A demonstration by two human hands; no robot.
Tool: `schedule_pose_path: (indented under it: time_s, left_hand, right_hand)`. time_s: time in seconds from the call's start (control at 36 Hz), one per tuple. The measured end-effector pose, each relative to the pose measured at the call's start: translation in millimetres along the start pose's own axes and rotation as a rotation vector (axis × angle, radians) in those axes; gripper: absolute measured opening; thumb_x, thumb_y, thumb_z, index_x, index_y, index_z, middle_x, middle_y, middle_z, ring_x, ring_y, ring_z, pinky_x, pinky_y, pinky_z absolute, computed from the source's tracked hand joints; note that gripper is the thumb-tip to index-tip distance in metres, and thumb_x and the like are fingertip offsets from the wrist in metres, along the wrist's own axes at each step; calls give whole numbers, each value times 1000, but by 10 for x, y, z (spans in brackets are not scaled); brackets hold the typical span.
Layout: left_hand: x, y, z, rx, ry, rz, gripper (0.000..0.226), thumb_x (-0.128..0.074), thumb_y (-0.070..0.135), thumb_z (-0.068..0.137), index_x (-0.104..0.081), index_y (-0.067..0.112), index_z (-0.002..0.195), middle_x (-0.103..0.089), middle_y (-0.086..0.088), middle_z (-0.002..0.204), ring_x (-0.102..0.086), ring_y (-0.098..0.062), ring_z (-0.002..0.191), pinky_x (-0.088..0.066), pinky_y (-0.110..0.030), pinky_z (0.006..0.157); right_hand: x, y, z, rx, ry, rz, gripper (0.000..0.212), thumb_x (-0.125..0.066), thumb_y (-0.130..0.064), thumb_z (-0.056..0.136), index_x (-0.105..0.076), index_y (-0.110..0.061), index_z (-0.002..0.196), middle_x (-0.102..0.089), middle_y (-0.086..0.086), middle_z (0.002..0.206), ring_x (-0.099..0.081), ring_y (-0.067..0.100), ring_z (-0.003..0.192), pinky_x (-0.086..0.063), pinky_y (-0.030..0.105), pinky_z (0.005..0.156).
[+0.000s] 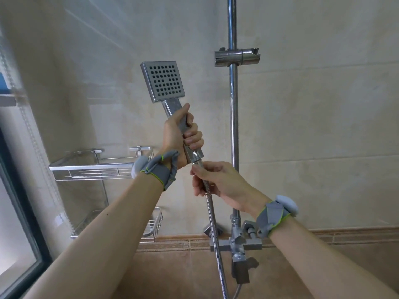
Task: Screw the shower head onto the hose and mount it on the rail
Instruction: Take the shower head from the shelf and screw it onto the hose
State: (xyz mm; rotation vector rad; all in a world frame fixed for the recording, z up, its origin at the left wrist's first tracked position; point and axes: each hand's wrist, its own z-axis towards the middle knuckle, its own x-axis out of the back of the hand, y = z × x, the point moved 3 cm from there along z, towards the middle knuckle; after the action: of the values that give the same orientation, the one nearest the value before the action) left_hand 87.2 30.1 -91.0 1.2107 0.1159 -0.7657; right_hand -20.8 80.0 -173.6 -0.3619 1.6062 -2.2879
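Two bare forearms reach up from the bottom of the view, each with a grey, green-edged wrist strap. Behind them stands the beige tiled wall, with a window frame along the left edge. On the wall at left hang two wire shelves, an upper shelf and a lower basket. The chrome rail runs upright at centre right, from the top edge down to the mixer tap. High on the rail sits the holder bracket, holding nothing.

The shower head is held up to the left of the rail and apart from it, below the level of the bracket, its square, perforated face turned toward the camera and tilted slightly. The left hand is wrapped tight around its handle, fingers curled closed and thumb along the handle's upper part. Just below, the right hand pinches the top end of the ribbed metal hose, fingertips closed on the nut that meets the base of the handle. The hose hangs down from that hand and leaves the view at the bottom. Whether the nut is fully threaded on cannot be told.
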Motion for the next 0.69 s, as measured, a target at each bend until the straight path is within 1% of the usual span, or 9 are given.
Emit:
schedule_pose_path:
  time_s: [0.08, 0.17, 0.22, 0.28, 0.33, 0.42, 0.53, 0.61, 0.69]
  left_hand:
    - [-20, -13, -16, 23, -33, 18, 44, -50, 41, 95, -37, 15, 62, -23, 2, 44, -21, -11, 32, -18, -18, 38]
    - [-27, -16, -17, 26, -16, 18, 44, -51, 41, 95, -37, 15, 62, -23, 2, 43, -21, -11, 32, -17, -18, 38]
    - [-28, -20, -15, 22, 20, 31, 43, -51, 39, 95, -38, 16, 61, -23, 3, 43, -21, -11, 31, -17, -17, 37]
    - [-33, -46, -15, 28, 53, 46, 43, -52, 38, 95, -38, 16, 60, -22, 3, 43, -20, -11, 32, -17, -17, 37]
    - [-73, -92, -17, 35, 59, 57, 42, -52, 37, 95, -38, 17, 61, -22, 3, 44, -20, -11, 32, -17, -17, 37]
    - [-145, -142, -18, 25, 58, 64, 42, -51, 36, 95, -37, 17, 60, -22, 2, 43, -20, -11, 31, -18, -16, 36]
    - [-217, -167, -31, 7, 47, 67, 42, -50, 34, 96, -36, 17, 60, -22, 2, 42, -21, -11, 30, -20, -16, 35]
    - [-222, -170, -58, 6, 27, 64, 41, -50, 33, 95, -34, 17, 61, -22, 2, 42, -20, -11, 30, -20, -15, 36]
    - [-222, -155, -89, 46, -57, 62, 41, -49, 33, 95, -34, 16, 61, -22, 2, 42, -19, -11, 31, -17, -16, 37]
  right_hand:
    - [21, 7, -18, -102, -124, 129, 21, -59, -22, 98, -63, -2, 96, -61, 11, 73, -60, 25, 66, -47, 32, 65]
    - [8, 19, -9, -127, -130, 141, 22, -59, -22, 98, -63, -1, 100, -61, 10, 75, -61, 24, 64, -48, 33, 64]
    - [-13, 7, 8, -90, -39, -16, 20, -63, -21, 96, -62, -1, 98, -59, 10, 71, -59, 21, 58, -47, 31, 60]
    - [-55, -6, 45, -51, 64, -262, 22, -70, -24, 91, -56, -9, 83, -56, 9, 61, -53, 18, 48, -44, 28, 53]
    - [-102, 10, 96, -59, 128, -425, 36, -73, -29, 86, -47, -17, 65, -47, 0, 46, -44, 17, 41, -40, 25, 46]
    - [-96, 65, 188, -114, 301, -387, 41, -70, -25, 82, -41, -21, 52, -33, -9, 39, -33, 18, 40, -32, 22, 40]
    - [-68, 88, 211, -195, 450, -333, 25, -60, -8, 79, -48, -16, 58, -34, -1, 46, -30, 21, 44, -27, 18, 37]
    - [-73, 88, 199, -251, 418, -297, 22, -58, -1, 74, -47, -14, 60, -33, 2, 43, -27, 19, 36, -25, 18, 38]
    - [-82, 98, 190, -316, 223, -153, 36, -60, 3, 76, -39, -19, 56, -28, -1, 40, -20, 15, 34, -17, 21, 42]
